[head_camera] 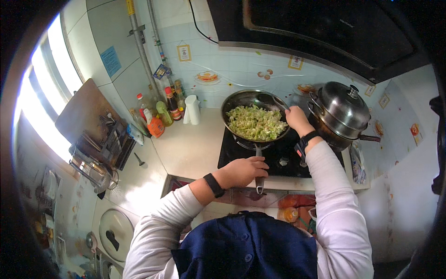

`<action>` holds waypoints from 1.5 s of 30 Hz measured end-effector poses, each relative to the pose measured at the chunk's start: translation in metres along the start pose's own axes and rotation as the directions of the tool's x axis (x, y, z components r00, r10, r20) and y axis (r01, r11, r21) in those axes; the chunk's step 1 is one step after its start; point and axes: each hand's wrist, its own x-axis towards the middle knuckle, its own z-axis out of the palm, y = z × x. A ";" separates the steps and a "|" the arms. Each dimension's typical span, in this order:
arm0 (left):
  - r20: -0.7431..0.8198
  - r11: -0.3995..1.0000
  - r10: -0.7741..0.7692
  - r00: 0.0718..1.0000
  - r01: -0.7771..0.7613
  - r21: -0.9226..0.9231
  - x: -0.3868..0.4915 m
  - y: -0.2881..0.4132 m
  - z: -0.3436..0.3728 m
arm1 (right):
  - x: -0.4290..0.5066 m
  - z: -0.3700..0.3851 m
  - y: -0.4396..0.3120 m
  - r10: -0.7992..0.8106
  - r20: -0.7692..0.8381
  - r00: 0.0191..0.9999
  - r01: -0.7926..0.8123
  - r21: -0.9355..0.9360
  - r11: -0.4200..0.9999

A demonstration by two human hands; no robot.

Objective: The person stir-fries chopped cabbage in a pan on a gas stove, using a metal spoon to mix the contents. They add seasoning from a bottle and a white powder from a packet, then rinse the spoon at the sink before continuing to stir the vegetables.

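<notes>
My left hand (244, 171) is wrapped over the handle (259, 185) of a frying pan (228, 101) that sits on the black gas cooktop (230, 157). Chopped pale green vegetables (256, 122) cover the pan's bottom. At the pan's right rim, my right hand (297, 118) grips the handle of a metal spatula or ladle (275, 99). The tool's dark head rests against the far inner wall of the pan, above the vegetables. Both of my wrists wear black bands.
A lidded steel steamer pot (339, 111) stands close on the right. Bottles (172, 104), an orange spray bottle (154, 123) and a paper roll (192, 110) line the left corner. A knife rack (111, 143) and glass lid (116, 233) are further left. A range hood (313, 31) overhangs.
</notes>
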 end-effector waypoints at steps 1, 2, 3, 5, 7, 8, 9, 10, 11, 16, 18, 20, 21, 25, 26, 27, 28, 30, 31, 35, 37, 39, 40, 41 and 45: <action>-0.006 1.000 -0.001 1.000 0.001 -0.004 -0.001 0.002 -0.001 | 0.008 0.004 0.000 0.051 0.069 0.996 -0.051 0.009 0.999; 0.003 1.000 -0.014 1.000 0.014 0.010 -0.002 0.004 -0.003 | 0.016 0.008 -0.001 0.074 0.133 0.988 -0.069 -0.043 0.997; 0.002 0.998 -0.042 0.999 0.042 -0.050 -0.001 0.007 -0.005 | 0.023 0.013 -0.002 0.111 0.153 0.982 -0.106 -0.039 0.994; 0.052 0.983 -0.135 0.989 0.141 -0.119 0.002 0.013 -0.010 | 0.039 0.024 -0.009 0.165 0.186 0.969 -0.160 -0.042 0.986; 0.025 0.976 -0.160 0.987 0.162 -0.146 0.007 0.018 -0.016 | 0.051 0.032 -0.013 -0.062 0.229 0.971 0.091 -0.117 0.989; 0.035 0.965 -0.202 0.979 0.205 -0.166 0.008 0.023 -0.017 | 0.054 0.036 -0.014 -0.106 0.257 0.961 0.112 -0.009 0.994; 0.050 0.950 -0.241 0.969 0.246 -0.191 0.010 0.028 -0.016 | 0.053 0.040 -0.014 -0.146 0.284 0.948 0.122 0.099 0.988; -0.028 0.956 -0.232 0.972 0.223 -0.189 0.014 0.031 -0.015 | 0.050 0.043 -0.015 -0.150 0.344 0.927 0.087 0.190 0.978; -0.074 0.948 -0.284 0.956 0.268 -0.171 0.015 0.035 -0.012 | 0.046 0.045 -0.015 -0.249 0.293 0.923 0.177 0.253 0.951; -0.164 0.733 -0.674 0.720 0.623 -0.275 0.023 0.052 0.010 | 0.019 0.018 -0.010 -0.561 0.207 0.802 0.508 0.259 0.821; -0.077 0.623 -0.770 0.634 0.719 -0.308 0.028 0.051 0.013 | 0.008 0.000 -0.004 -0.622 0.248 0.743 0.622 0.090 0.778; 0.050 0.456 -0.843 0.535 0.761 -0.462 0.034 0.052 0.014 | -0.005 -0.020 0.007 -0.642 0.257 0.722 0.664 0.004 0.748; 0.139 0.345 -0.869 0.474 0.784 -0.516 0.036 0.053 0.013 | -0.011 -0.030 0.013 -0.649 0.266 0.713 0.682 -0.046 0.730; 0.162 0.301 -0.864 0.477 0.747 -0.593 0.046 0.054 0.013 | -0.036 -0.072 0.036 -0.594 0.226 0.772 0.616 -0.038 0.787; 0.156 0.310 -0.870 0.468 0.764 -0.566 0.047 0.052 0.014 | -0.041 -0.083 0.040 -0.590 0.213 0.779 0.608 -0.030 0.793; 0.147 0.315 -0.876 0.460 0.775 -0.548 0.048 0.050 0.015 | -0.046 -0.093 0.042 -0.575 0.210 0.791 0.591 -0.020 0.806; 0.153 0.302 -0.885 0.440 0.792 -0.531 0.048 0.048 0.017 | -0.050 -0.103 0.042 -0.531 0.232 0.815 0.551 -0.027 0.834; 0.161 0.251 -0.897 0.411 0.775 -0.580 0.048 0.043 0.021 | -0.059 -0.120 0.044 -0.495 0.252 0.832 0.520 -0.038 0.854; 0.195 0.193 -0.905 0.379 0.772 -0.605 0.048 0.041 0.023 | -0.061 -0.125 0.045 -0.475 0.261 0.840 0.501 -0.041 0.864; 0.392 0.035 -0.845 0.364 0.769 -0.638 0.049 0.022 0.020 | -0.058 -0.098 0.032 -0.431 0.317 0.845 0.482 -0.103 0.870; 0.442 -0.040 -0.824 0.353 0.743 -0.668 0.049 0.016 0.017 | -0.054 -0.067 0.021 -0.462 0.333 0.822 0.528 -0.139 0.838; 0.460 -0.096 -0.819 0.344 0.708 -0.700 0.052 0.012 0.018 | -0.053 -0.042 0.015 -0.432 0.329 0.839 0.495 -0.137 0.858; 0.483 -0.152 -0.814 0.322 0.685 -0.712 0.053 0.012 0.019 | -0.052 -0.034 0.015 -0.456 0.273 0.847 0.497 -0.103 0.862; 0.488 -0.212 -0.811 0.322 0.616 -0.759 0.055 0.012 0.021 | -0.054 -0.029 0.013 -0.462 0.227 0.857 0.490 -0.080 0.868; 0.538 -0.489 -0.766 0.353 0.224 -0.843 0.066 0.015 0.025 | -0.055 -0.044 0.017 -0.402 0.242 0.883 0.424 -0.044 0.905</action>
